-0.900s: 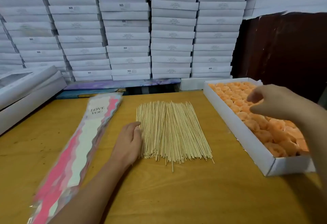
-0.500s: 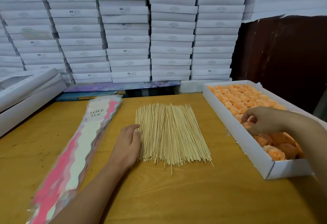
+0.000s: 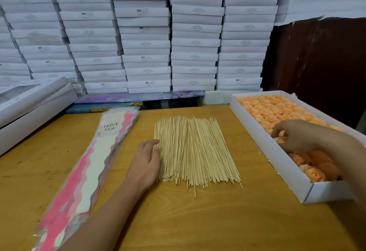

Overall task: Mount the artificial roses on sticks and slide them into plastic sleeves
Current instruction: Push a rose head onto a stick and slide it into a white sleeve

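The left hand (image 3: 145,161) lies flat on the desk (image 3: 198,221) against the left edge of the pile of wooden sticks (image 3: 195,151), fingers nearly straight and touching the outermost sticks, gripping nothing; the right hand (image 3: 297,137) reaches into the white box (image 3: 277,163) right of the sticks, its grip curled down among the orange artificial roses (image 3: 277,110), fingertips touching one, though whether it is pinched I cannot tell; the stack of plastic sleeves (image 3: 87,173) printed "LOVE YOU" lies left of the sticks.
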